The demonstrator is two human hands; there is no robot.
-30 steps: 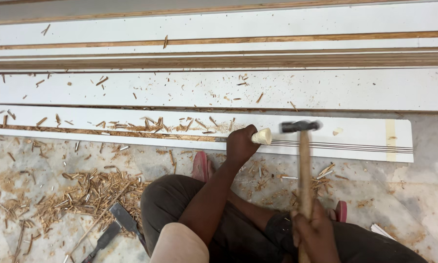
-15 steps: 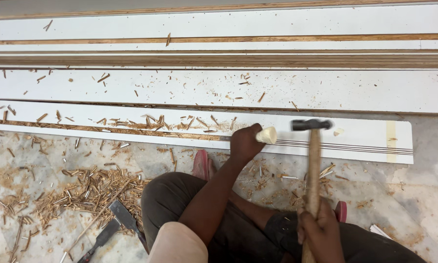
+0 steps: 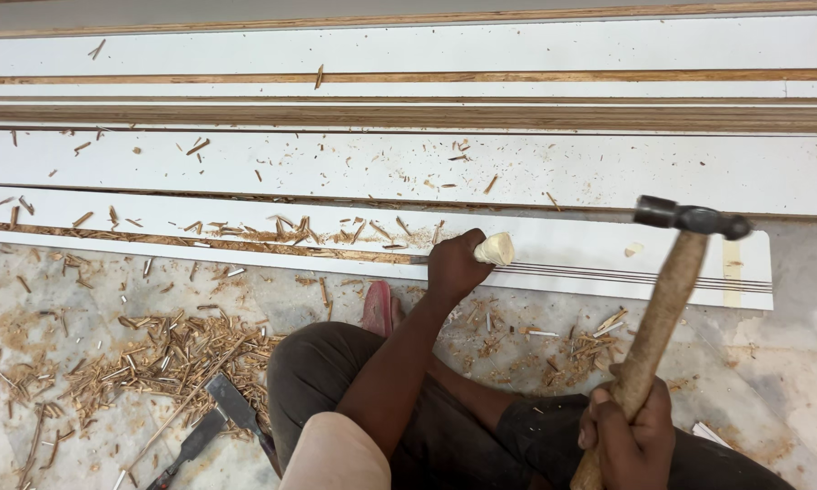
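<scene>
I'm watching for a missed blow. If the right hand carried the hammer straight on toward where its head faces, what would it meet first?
Most likely the pale chisel handle gripped in the left hand. The right hand holds the hammer raised to its right; depth is unclear, so the white board could come first.

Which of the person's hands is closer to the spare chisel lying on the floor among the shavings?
Left. The left hand grips a pale-handled chisel on the white board, up and right of the spare chisel. The right hand, holding the hammer, is farther right.
</scene>
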